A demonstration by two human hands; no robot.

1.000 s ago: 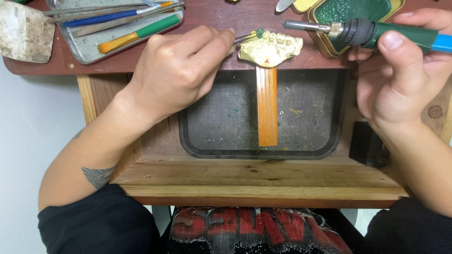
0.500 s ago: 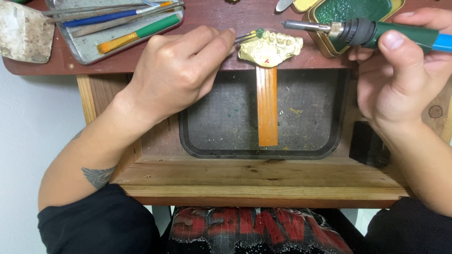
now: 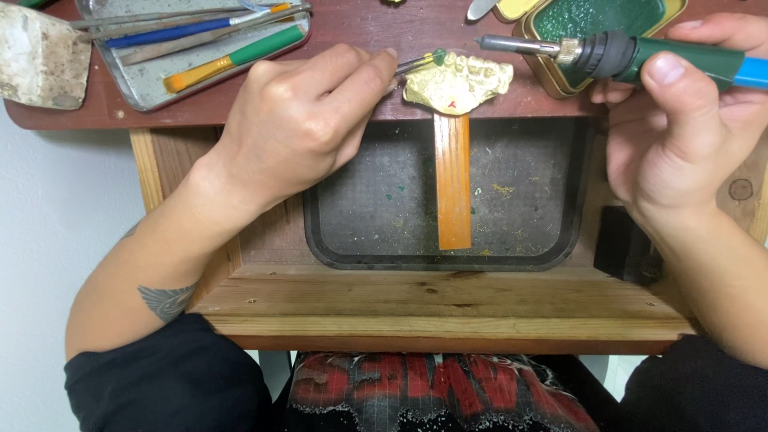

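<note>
A yellow dental cast [image 3: 458, 82] rests on the top end of an orange wooden peg [image 3: 453, 188] at the bench's front edge. My left hand [image 3: 300, 120] pinches a thin metal tool [image 3: 416, 64] with a small green bead at its tip, which touches the cast's left side. My right hand [image 3: 680, 120] grips a green-and-blue electric wax iron [image 3: 624, 58], its metal tip pointing left just above the cast and over a tin of green wax [image 3: 596, 20].
A metal tray [image 3: 152, 80] of hand tools, one with an orange and green handle [image 3: 232, 60], sits at the back left beside a whitish plaster block [image 3: 36, 56]. A dark catch tray [image 3: 376, 208] with wax crumbs lies under the peg inside the wooden frame [image 3: 440, 308].
</note>
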